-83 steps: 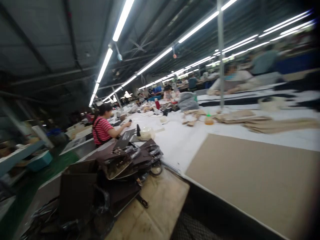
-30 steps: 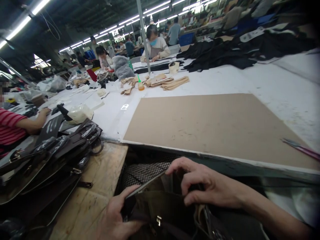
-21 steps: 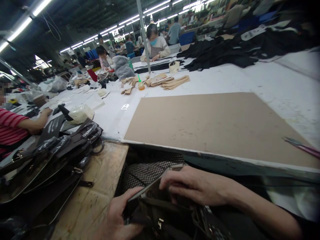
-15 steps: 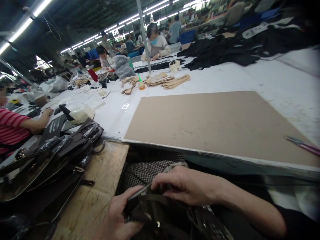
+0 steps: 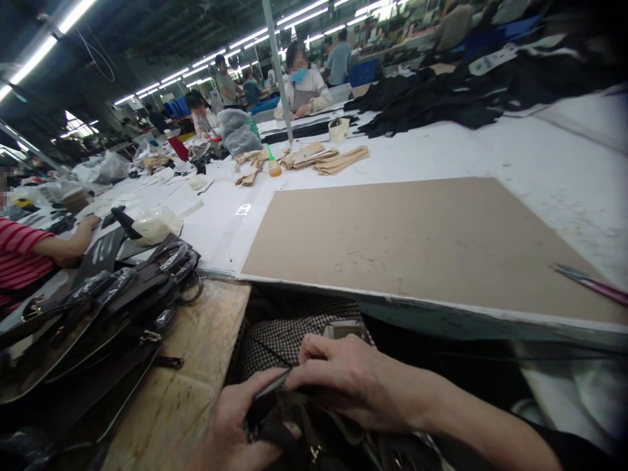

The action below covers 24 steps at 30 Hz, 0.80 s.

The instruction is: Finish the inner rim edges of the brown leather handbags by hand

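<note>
A dark handbag (image 5: 304, 428) with small metal fittings rests low in front of me, over checked cloth (image 5: 275, 340). My left hand (image 5: 240, 418) grips its edge from the left, thumb and fingers on either side of the dark material. From the right, my right hand (image 5: 338, 376) pinches the upper rim of the bag close to the left fingertips. The bag's lower part is dark and partly cut off by the frame. A pale-edged piece (image 5: 343, 329) shows just behind my right hand.
Dark bags (image 5: 98, 320) lie piled on a worn wooden table (image 5: 196, 353) at left. A brown board (image 5: 417, 242) covers the white table's near side, with a pink-handled tool (image 5: 589, 281) on it. Beyond are a glue bottle (image 5: 273, 165), tan strips (image 5: 338, 160) and black fabric (image 5: 432, 98). Co-workers sit around.
My right hand has shifted slightly left and down along the bag's rim, nearer my left hand. The pale-edged piece behind it is more exposed. The view has shifted slightly.
</note>
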Tool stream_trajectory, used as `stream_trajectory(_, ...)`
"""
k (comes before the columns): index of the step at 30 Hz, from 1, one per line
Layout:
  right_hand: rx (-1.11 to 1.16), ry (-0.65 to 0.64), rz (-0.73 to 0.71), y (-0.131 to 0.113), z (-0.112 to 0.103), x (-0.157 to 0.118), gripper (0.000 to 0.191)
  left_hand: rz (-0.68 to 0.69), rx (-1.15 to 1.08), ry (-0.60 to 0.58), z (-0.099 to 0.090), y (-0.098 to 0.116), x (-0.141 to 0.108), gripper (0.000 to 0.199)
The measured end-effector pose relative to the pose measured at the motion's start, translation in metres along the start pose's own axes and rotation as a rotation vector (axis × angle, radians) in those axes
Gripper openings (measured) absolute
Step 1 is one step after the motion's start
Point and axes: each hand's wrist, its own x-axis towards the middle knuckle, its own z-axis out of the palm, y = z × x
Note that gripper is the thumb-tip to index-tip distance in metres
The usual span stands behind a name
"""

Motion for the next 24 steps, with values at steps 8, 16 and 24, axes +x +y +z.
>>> stream_trajectory(8,-0.044,0.068,-0.075,0.003,0.001,0.000,0.020,-0.037,-0.065,-0.071,0.002,0.001,0.001,0.044)
stream_trajectory(16,-0.113,0.084,-0.156,0.003,0.004,0.002,0.008,-0.070,-0.173,-0.124,0.000,0.001,0.006,0.043)
stream_trajectory(24,-0.214,-0.186,0.223,-0.011,-0.013,0.009,0.016,-0.041,-0.173,-0.110,0.000,0.002,0.016,0.038)
